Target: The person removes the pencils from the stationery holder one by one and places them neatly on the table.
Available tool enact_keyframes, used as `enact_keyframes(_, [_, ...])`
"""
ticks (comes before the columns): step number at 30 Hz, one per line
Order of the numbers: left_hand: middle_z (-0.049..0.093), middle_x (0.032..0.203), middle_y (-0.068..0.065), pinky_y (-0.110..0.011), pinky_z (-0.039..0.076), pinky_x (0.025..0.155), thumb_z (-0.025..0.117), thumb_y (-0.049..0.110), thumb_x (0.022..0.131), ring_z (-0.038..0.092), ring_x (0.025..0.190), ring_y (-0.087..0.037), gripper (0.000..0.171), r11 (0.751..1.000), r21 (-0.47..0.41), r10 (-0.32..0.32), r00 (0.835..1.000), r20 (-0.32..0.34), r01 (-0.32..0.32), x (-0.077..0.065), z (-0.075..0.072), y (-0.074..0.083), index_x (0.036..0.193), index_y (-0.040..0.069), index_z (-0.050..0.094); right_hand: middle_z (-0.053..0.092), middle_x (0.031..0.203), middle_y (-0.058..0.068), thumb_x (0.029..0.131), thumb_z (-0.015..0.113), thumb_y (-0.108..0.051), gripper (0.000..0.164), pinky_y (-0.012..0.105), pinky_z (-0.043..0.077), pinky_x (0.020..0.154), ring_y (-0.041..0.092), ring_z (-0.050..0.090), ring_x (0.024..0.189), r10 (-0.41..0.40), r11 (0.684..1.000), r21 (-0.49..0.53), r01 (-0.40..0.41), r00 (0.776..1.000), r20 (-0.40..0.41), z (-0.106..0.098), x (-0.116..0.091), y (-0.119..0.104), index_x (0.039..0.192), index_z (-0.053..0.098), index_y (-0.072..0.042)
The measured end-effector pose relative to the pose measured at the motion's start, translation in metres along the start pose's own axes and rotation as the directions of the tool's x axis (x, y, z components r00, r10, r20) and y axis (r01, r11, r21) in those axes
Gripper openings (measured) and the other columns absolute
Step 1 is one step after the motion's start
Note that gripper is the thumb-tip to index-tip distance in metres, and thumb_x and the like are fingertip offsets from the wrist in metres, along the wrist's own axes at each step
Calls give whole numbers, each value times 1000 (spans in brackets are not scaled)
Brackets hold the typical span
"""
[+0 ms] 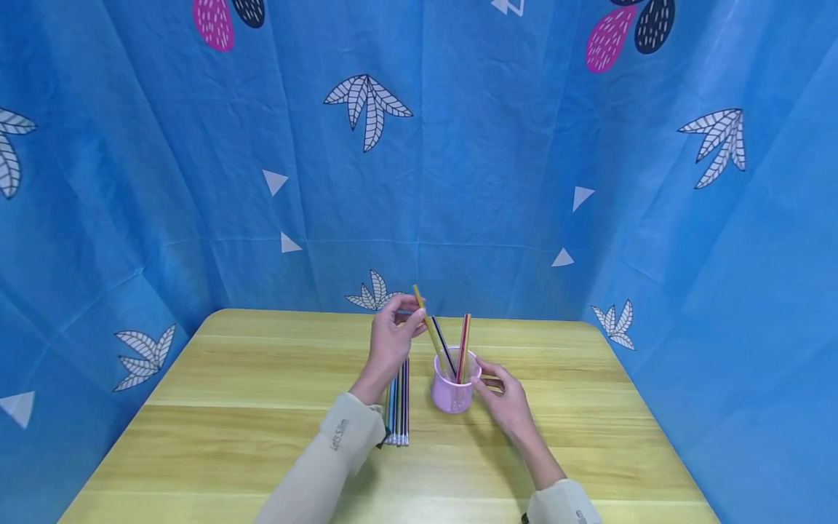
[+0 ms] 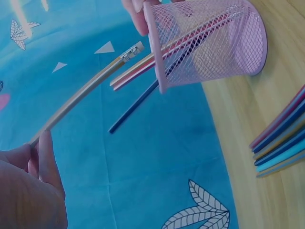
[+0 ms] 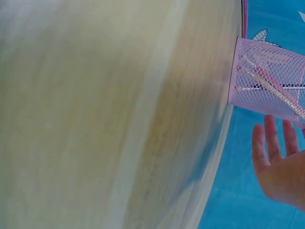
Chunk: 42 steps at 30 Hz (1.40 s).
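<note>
My left hand (image 1: 390,338) pinches a yellow pencil (image 1: 429,324) near its upper end and holds it slanted. In the left wrist view, the pencil's eraser end (image 2: 132,51) points toward the mouth of a pink mesh pencil holder (image 1: 452,399). A dark pencil (image 2: 136,106), a red one (image 1: 463,342) and a yellow one (image 1: 467,338) stand leaning inside the holder. My right hand (image 1: 507,404) holds the holder's rim on its right side with thumb and index finger. In the right wrist view, its other fingers (image 3: 272,138) spread loosely below the holder.
Several pencils (image 1: 401,407) in various colours lie side by side on the wooden table (image 1: 262,407), left of the holder and partly under my left forearm. A blue patterned curtain (image 1: 484,145) hangs behind the table and along its sides.
</note>
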<state>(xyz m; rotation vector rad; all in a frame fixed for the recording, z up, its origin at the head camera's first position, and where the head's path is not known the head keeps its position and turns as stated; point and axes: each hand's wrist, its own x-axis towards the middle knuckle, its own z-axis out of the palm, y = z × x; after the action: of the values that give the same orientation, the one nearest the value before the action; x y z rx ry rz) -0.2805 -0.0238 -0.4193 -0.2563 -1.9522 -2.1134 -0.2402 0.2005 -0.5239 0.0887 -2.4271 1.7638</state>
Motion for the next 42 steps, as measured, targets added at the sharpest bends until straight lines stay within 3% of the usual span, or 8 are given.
enact_keyframes(10, [64,109,-13,-31,66,86,66,0,98,66,95,-23,20,999,-39,-22,1000,-21,21,-3,-19,4,118,3,68,64,137,18,97,72,-14,46,39,58,106,35,65,121,-1,1000,-5,1,1000,-4,0,1,1,141,61,-8])
enact_keyframes(24, [63,104,-8,-30,66,83,65,-2,98,67,88,-18,19,995,26,-95,995,-34,95,-10,-60,-6,117,-1,66,64,137,18,97,73,-15,45,40,58,105,35,65,120,2,1000,1,-2,1000,-8,0,2,2,140,61,-7])
enact_keyframes(27, [63,103,-8,-31,66,83,65,-1,99,68,89,-22,21,993,41,-113,993,-34,114,-11,-66,-8,120,-1,66,64,137,18,97,73,-15,45,39,58,105,35,65,120,0,1000,4,0,1000,-7,0,2,3,140,62,-7])
enact_keyframes(42, [61,112,-13,-31,65,87,65,-1,99,69,98,-29,28,970,71,-231,973,-28,232,-12,-83,-24,126,-1,64,64,137,20,98,72,-16,46,41,58,105,36,65,121,-20,1000,4,20,1000,0,0,2,3,141,60,-5])
